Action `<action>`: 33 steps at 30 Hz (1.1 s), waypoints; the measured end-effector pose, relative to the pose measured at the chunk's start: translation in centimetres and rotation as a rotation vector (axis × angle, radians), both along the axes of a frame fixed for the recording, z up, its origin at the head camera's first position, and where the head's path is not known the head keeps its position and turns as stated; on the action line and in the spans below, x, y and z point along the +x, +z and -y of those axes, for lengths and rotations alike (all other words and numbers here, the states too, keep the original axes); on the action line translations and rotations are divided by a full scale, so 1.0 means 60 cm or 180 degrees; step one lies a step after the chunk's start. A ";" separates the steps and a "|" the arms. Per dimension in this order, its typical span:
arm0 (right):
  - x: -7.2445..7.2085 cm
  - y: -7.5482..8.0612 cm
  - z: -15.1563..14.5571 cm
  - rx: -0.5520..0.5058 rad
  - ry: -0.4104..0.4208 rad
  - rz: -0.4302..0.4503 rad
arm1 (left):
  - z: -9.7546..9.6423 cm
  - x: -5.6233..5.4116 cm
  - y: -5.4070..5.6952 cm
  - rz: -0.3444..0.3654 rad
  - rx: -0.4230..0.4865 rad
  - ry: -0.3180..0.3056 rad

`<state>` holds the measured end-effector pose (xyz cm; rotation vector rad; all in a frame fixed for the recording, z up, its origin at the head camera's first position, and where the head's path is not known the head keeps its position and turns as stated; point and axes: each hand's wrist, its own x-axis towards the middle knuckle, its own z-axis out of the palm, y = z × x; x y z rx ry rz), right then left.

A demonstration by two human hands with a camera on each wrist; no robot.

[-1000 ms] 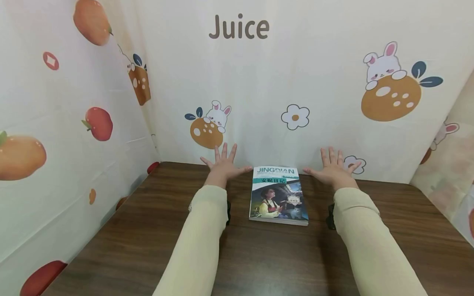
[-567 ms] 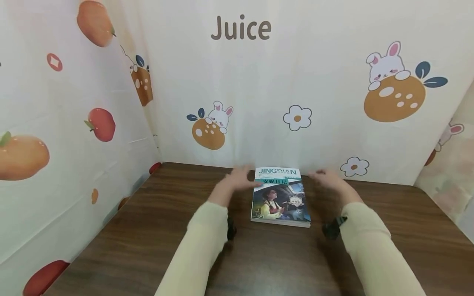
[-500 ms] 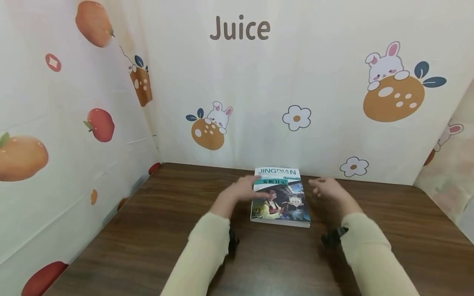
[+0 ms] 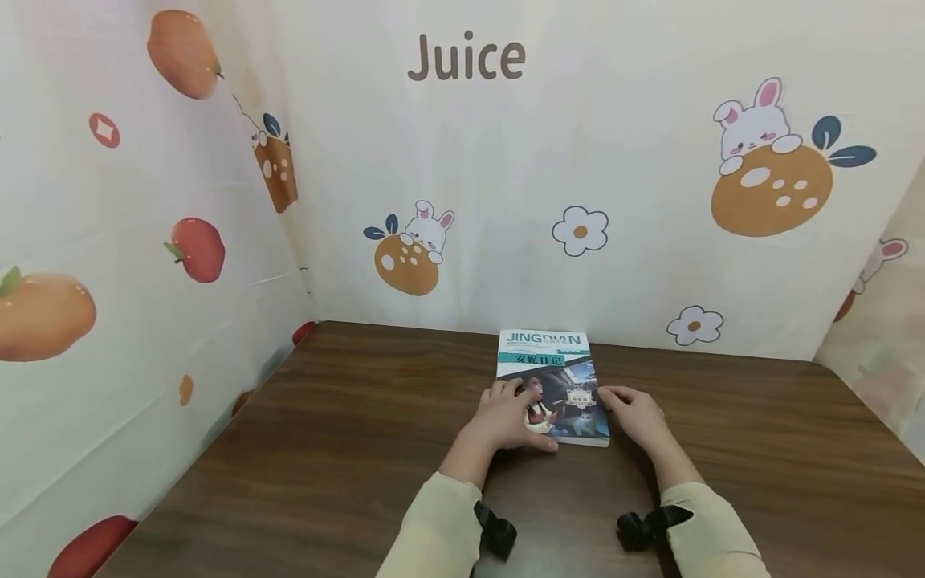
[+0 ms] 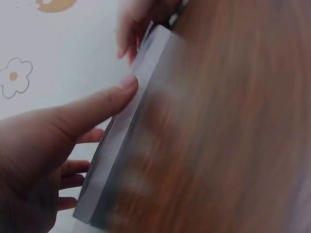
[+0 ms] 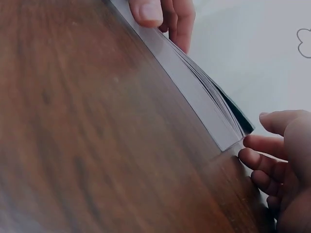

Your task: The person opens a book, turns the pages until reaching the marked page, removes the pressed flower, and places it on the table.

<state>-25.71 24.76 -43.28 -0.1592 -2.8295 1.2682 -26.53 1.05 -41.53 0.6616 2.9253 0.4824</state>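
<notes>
L hand (image 4: 504, 419) & R hand (image 4: 637, 416) have come back from the far end of the bk (image 4: 555, 384) since approx. 1 s ago, now at its near half; bk looks unmoved, flat on table (image 4: 376, 417). L hand spread fairly wide over bk's left near corner, thumb on its near edge. R hand narrow, fingertips at bk's right edge; can't tell if pinching. Pages fan slightly at bk's right near corner. Progress, my est.: early; 2 hands placed, bk not yet lifted off table or opened out.
</notes>
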 end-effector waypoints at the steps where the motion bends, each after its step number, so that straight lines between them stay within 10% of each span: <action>1: 0.000 0.001 0.001 -0.0010 0.0017 -0.0023 | 0.000 0.000 -0.003 -0.0050 -0.0021 0.0033; 19: 0.002 0.001 0.004 -0.0892 -0.0247 -0.0717 | -0.024 0.011 -0.011 -0.0409 0.0056 0.0239; 26: 0.007 0.002 0.009 -0.1284 -0.0216 -0.0587 | -0.036 0.017 -0.014 -0.0842 0.0227 0.0041; 33: 0.001 -0.003 0.008 -0.0920 0.0051 -0.0610 | -0.035 0.020 -0.001 -0.1475 0.0816 -0.0154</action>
